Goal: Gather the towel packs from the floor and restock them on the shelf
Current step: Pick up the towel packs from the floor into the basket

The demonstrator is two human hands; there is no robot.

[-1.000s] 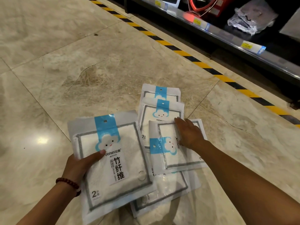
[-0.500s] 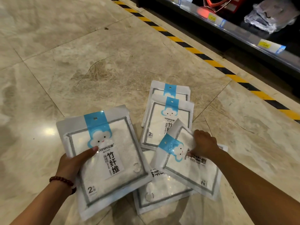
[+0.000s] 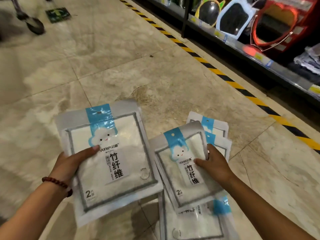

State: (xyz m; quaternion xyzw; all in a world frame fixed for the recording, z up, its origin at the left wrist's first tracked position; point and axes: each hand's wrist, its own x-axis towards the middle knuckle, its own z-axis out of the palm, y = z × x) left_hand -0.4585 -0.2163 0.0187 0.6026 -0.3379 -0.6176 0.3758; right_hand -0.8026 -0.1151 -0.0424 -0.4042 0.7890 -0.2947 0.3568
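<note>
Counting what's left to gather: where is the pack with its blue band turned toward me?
In the head view, that upside-down towel pack lies on the floor at bottom right, partly under the pack in the right hand.

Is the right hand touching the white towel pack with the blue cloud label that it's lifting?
Touching. The head view shows the right hand gripping that white towel pack, thumb pressed on its front.

Pack held in left hand (image 3: pixel 69 166), the left towel pack (image 3: pixel 110 163): brand "yunlei" with Chinese characters beside it; large vertical characters "竹纤维"; numeral "2" at lower corner; pack held in right hand (image 3: pixel 216 166), the right towel pack (image 3: pixel 183 168): same "yunlei", "竹纤维", "2"; shelf price tags (image 3: pixel 258 56): yellow, print illegible; green floor sign (image 3: pixel 58 14): unreadable.
</note>
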